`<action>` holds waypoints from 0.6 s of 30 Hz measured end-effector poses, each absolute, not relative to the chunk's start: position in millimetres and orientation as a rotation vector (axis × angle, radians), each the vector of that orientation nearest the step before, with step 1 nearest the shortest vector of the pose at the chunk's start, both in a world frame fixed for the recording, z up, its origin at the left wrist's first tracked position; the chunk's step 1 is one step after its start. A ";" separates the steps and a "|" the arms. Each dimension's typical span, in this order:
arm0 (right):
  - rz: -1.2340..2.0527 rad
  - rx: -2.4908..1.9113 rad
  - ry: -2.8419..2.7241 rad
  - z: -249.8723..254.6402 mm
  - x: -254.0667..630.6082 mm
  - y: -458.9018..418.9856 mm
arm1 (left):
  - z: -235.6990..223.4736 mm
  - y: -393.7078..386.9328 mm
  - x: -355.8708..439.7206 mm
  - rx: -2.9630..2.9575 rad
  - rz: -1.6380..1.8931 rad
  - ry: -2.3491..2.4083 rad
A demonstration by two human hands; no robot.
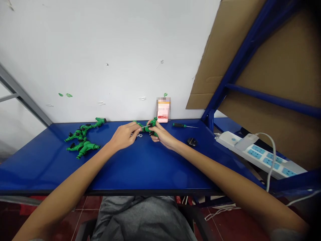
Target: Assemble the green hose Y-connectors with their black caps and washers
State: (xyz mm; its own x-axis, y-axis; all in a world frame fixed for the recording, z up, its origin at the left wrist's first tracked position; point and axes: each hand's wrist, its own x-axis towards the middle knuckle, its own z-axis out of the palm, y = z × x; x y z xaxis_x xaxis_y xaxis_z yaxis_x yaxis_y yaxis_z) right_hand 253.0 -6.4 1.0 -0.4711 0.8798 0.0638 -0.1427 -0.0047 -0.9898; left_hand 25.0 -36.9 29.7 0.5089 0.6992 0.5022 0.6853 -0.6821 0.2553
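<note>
My right hand (160,132) is closed around a green Y-shaped hose connector (154,121) with black fittings, held just above the far part of the blue table. Part of the connector is hidden by the fingers. To its left, my left hand (126,134) pinches a thin metal rod (144,127), whose tip meets a black part of the connector. The rod's other end is hidden in the left hand. Below the rod lies a small pale looped object (139,135), partly covered. Several more green hose connectors (86,147) are grouped at the table's left.
A screwdriver (179,125) with a dark and green handle and a small round black object (192,142) lie right of my hands. A lit phone (163,113) leans against the white wall. Beyond the right edge are a power strip (238,142) and blue frame bars (273,100).
</note>
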 end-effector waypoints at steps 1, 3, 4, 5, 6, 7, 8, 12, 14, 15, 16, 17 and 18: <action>1.582 -0.813 -1.474 0.5 253.0 -6.0 | 29.7 -37.2 25.0 2.726 0.911 1.259; 1.537 -0.835 -1.510 -1.4 253.2 -4.7 | 29.9 -37.0 23.7 2.766 0.881 1.295; 1.505 -0.854 -1.532 -2.8 253.3 -3.7 | 30.0 -36.7 22.8 2.789 0.863 1.316; 1.462 -0.880 -1.559 -4.3 253.5 -2.6 | 29.9 -36.5 22.0 2.816 0.841 1.336; 1.406 -0.911 -1.595 -5.8 253.7 -1.7 | 29.8 -36.5 21.5 2.846 0.819 1.359; 1.333 -0.941 -1.639 -7.0 253.9 -0.9 | 29.6 -37.0 21.6 2.875 0.797 1.387; 1.245 -0.965 -1.685 -7.8 254.1 -0.7 | 29.4 -38.0 22.3 2.901 0.774 1.424; 0.809 -0.976 -1.800 -7.1 254.0 -4.9 | 29.7 -47.4 30.9 2.917 0.718 1.585; 0.632 -0.970 -1.801 -5.1 253.9 -8.9 | 31.1 -53.3 36.0 2.899 0.708 1.633; 0.558 -0.982 -1.797 -3.9 253.9 -10.8 | 32.0 -55.7 38.1 2.894 0.703 1.656; 0.495 -1.005 -1.790 -2.8 254.0 -12.3 | 32.8 -57.4 39.7 2.892 0.696 1.676; 0.438 -1.033 -1.786 -1.7 254.3 -13.4 | 33.3 -58.4 40.7 2.892 0.698 1.689; 0.386 -1.058 -1.783 -0.8 254.6 -14.1 | 33.4 -58.7 41.2 2.893 0.715 1.689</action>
State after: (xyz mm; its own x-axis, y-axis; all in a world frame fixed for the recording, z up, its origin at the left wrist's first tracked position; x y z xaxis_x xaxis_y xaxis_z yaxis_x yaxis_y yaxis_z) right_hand 254.6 -14.1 -0.8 -0.1315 0.7986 0.5873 0.4845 0.5687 -0.6648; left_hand 41.2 -58.7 33.4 0.4382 0.7578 0.4835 0.8746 -0.4837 -0.0345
